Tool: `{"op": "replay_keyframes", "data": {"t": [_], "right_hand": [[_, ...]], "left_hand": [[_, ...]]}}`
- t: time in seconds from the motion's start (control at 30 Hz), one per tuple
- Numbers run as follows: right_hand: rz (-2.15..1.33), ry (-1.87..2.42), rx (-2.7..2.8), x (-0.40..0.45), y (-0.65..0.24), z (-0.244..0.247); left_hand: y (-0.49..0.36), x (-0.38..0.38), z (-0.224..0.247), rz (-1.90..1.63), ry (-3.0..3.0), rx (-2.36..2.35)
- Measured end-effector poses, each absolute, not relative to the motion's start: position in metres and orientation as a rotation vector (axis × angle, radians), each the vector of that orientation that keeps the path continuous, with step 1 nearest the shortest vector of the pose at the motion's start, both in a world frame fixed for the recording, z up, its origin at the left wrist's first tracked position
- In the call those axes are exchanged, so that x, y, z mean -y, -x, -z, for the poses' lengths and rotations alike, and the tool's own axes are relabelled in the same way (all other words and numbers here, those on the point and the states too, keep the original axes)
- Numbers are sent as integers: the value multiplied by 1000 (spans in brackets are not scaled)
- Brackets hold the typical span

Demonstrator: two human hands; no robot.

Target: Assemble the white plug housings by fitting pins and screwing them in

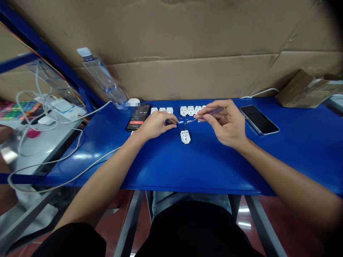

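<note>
My right hand (230, 123) is closed round the purple handle of a thin screwdriver (215, 111). Its metal shaft points left and down, with the tip among tiny loose parts near the middle of the table. My left hand (158, 124) reaches in from the other side, thumb and forefinger slightly apart, beside a small clear-white piece (180, 122). Nothing shows between those fingers. Just below the tip lies a white plug-like housing (185, 136) with two metal pins pointing away from me. Similar white housings (190, 110) stand in a row behind, some partly hidden by my hands.
On the blue table (160, 164) a lit phone (138, 117) lies left of my left hand, and a dark-screened phone (259, 119) lies right. A plastic bottle (103, 78) leans at back left. White cables (80, 171) trail over the left edge. A cardboard box (300, 89) sits at back right.
</note>
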State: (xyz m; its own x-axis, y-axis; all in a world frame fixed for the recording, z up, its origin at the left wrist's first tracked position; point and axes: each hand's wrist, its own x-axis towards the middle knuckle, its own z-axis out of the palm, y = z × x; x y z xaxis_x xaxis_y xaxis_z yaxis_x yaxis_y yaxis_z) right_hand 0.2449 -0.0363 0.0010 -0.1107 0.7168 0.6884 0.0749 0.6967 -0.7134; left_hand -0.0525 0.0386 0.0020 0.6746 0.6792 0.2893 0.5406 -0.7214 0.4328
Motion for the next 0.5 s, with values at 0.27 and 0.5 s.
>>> {"op": "replay_keyframes", "data": {"t": [0.27, 0.5], "right_hand": [[-589, 634, 1635, 38, -245, -2], [-590, 602, 1647, 34, -244, 2]], "left_hand": [[51, -41, 4, -758, -2630, -1086], [43, -42, 13, -645, -2685, -1141]]}}
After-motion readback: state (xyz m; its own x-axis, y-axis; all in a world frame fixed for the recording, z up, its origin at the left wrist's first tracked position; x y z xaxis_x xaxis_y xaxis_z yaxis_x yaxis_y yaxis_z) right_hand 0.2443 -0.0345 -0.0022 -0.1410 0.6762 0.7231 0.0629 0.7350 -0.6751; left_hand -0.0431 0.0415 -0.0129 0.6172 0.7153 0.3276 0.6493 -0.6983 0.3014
